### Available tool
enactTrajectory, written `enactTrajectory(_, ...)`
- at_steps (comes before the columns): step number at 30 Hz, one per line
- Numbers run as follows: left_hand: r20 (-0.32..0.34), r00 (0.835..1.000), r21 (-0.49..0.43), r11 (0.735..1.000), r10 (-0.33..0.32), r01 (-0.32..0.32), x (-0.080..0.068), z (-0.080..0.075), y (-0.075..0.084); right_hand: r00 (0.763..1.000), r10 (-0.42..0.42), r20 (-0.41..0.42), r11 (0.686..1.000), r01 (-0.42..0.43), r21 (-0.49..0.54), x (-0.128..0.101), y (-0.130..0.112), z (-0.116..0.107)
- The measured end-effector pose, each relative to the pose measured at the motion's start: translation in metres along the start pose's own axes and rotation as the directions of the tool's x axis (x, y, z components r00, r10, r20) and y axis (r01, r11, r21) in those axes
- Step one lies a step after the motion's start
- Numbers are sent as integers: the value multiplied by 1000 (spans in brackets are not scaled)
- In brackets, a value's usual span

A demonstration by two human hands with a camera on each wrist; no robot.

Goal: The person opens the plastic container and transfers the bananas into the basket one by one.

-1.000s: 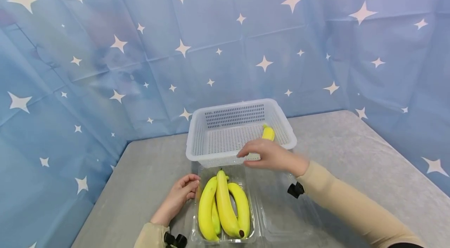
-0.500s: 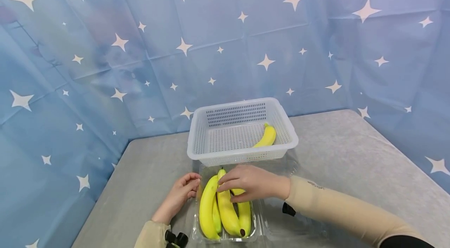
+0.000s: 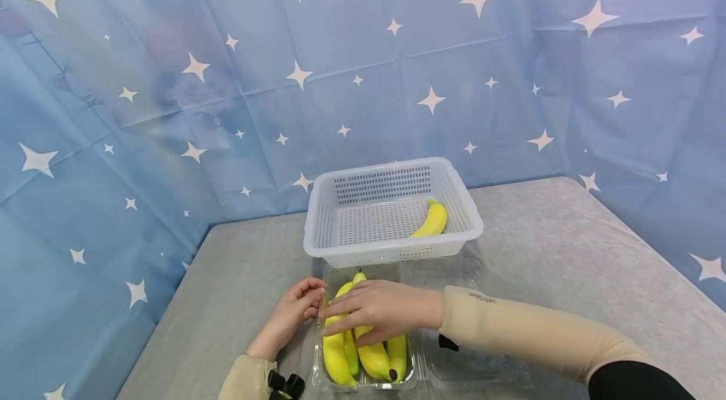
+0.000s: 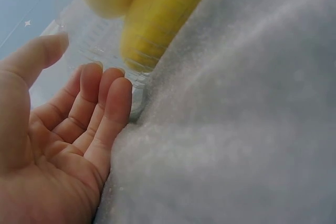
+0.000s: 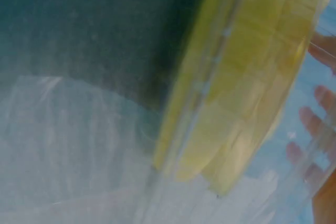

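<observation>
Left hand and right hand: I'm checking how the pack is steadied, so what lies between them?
In the head view, the clear tray's left wall and outermost banana separate left hand from right hand.

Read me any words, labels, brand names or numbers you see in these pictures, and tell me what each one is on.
Small dark print on the beige right sleeve, near the wrist: too small and blurred to read.
Yellow bananas in the clear plastic clamshell tray: no sticker or label shows.
White perforated plastic basket: no text shows.
Blue backdrop cloth: only white star shapes, no words.
</observation>
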State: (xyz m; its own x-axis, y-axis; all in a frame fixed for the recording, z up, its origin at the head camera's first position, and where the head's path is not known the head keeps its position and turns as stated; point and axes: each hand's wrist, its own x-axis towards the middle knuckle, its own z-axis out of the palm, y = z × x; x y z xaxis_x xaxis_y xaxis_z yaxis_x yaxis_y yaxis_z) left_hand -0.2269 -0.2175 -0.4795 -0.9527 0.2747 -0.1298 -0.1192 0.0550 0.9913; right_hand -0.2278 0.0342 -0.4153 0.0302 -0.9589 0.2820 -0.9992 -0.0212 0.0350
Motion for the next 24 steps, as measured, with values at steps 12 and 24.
enactTrajectory(12, -5, 1000, 10, 1000, -8, 8, 2, -2, -1, 999, 22, 30, 999, -21, -41, 6, -1, 3)
enactTrajectory(24, -5, 1000, 9, 1000, 24, -24, 0, 0, -1, 998, 27, 48, 995, -22, -97, 14, -2, 8)
